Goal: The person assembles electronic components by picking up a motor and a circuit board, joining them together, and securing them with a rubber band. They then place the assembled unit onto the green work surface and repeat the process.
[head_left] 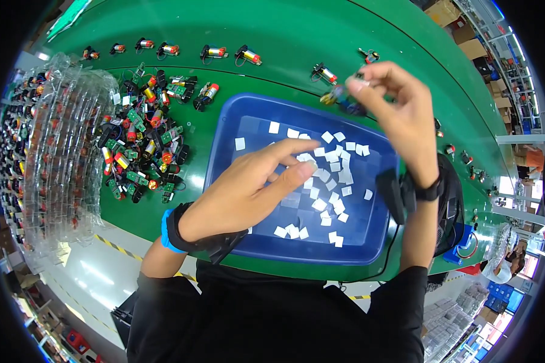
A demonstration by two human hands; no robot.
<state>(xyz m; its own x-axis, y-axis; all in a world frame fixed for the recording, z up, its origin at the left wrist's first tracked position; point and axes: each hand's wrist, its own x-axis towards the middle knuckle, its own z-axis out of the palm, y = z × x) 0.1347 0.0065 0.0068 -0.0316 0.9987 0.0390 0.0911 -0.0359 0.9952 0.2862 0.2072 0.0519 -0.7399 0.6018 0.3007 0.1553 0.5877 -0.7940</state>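
Note:
My left hand (251, 181) hovers over a blue plastic tray (224, 139), thumb and index finger apart above scattered white square pieces (333, 156). Some pieces lie right by its fingertips; whether one touches them is hard to see. Beyond the tray's far right rim, my right hand (399, 100) is raised with thumb and index finger pinched. A small wired assembly (345, 101) hangs blurred at those fingertips, showing yellow and blue parts. Just past it, a battery assembly (327, 74) with a silver and orange cell lies on the green surface.
On the left is a heap of battery and circuit-board assemblies (145, 133), beside stacked clear plastic trays (63, 157). A row of similar assemblies (214, 52) runs along the far green bench (284, 30). A black bag (451, 206) and a cable (389, 257) sit right of the tray.

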